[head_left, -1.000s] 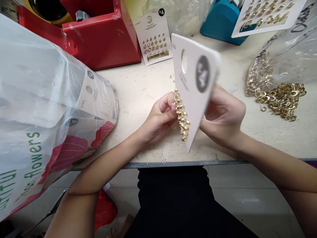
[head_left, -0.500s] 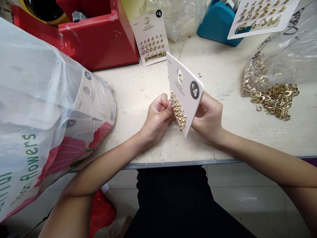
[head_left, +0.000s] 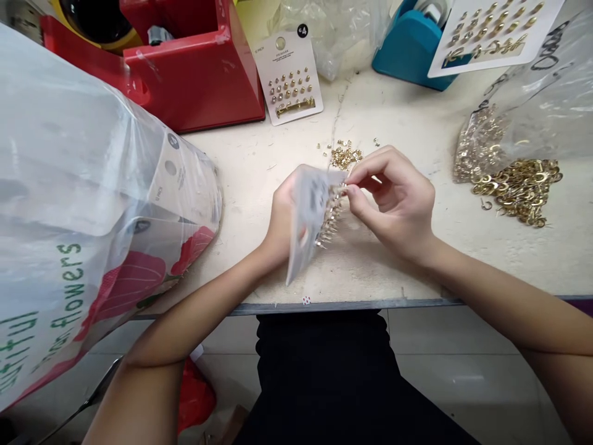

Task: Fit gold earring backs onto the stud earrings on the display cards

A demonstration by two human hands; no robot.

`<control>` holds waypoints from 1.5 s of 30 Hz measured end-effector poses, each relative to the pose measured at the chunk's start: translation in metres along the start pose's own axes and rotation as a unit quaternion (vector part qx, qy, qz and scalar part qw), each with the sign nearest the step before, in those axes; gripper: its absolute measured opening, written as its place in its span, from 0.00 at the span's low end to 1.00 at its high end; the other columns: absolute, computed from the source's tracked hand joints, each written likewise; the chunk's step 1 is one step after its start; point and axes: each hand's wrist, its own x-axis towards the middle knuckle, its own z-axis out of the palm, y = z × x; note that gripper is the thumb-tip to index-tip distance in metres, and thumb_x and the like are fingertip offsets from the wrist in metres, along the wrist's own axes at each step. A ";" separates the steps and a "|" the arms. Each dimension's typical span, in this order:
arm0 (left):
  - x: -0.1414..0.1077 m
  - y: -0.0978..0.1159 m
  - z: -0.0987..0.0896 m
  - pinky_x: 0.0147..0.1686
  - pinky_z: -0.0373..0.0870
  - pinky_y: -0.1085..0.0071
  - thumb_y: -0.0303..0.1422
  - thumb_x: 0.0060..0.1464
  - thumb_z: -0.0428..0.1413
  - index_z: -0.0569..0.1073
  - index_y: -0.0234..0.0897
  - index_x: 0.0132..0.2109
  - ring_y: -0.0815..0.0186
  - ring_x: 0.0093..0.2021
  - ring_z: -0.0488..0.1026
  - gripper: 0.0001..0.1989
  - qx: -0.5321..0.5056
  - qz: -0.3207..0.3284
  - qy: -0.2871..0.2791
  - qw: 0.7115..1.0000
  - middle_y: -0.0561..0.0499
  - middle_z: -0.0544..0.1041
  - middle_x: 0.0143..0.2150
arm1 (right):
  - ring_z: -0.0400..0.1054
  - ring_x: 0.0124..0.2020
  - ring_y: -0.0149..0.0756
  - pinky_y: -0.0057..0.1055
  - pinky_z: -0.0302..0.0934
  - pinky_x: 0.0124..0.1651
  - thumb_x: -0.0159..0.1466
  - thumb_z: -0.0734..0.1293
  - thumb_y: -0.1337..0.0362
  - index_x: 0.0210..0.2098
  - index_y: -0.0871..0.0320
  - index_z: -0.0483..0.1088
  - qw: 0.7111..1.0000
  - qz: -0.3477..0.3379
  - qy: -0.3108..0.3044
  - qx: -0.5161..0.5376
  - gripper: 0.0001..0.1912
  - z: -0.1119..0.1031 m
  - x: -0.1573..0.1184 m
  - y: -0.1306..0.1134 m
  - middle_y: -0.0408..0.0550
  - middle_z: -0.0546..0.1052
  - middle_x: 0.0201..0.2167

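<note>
An earring card [head_left: 306, 213] is tilted almost edge-on and blurred, its back side with metal earring posts turned toward the right. My left hand [head_left: 280, 216] grips it from behind, fingers mostly hidden by the card. At the card's far end, my right hand [head_left: 396, 207] pinches thumb and forefinger together against the row of posts. Whatever lies between those fingertips is too small to make out. Just beyond the hands lies a small pile of gold earring backs [head_left: 345, 154], with a few loose ones around it.
A filled earring card [head_left: 291, 77] leans by a red tape dispenser [head_left: 199, 80]. Another card [head_left: 495, 31] rests on a blue tape dispenser [head_left: 410, 49]. Gold hoop earrings [head_left: 523, 188] spill from a clear bag [head_left: 482, 139] at right. A large plastic bag of cards [head_left: 115, 154] stands at left.
The card has turned over from its printed front to its back and swung leftward. My right hand has let go of its edge and now pinches at the posts; the left hand holds the card.
</note>
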 end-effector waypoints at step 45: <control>0.011 -0.011 -0.018 0.32 0.77 0.82 0.28 0.56 0.64 0.78 0.40 0.38 0.76 0.34 0.79 0.03 0.193 0.329 -0.032 0.924 0.56 0.80 0.33 | 0.69 0.30 0.30 0.31 0.67 0.33 0.62 0.67 0.76 0.34 0.59 0.72 0.992 -0.089 -0.061 -0.072 0.06 -0.014 0.011 0.004 0.46 0.76 0.29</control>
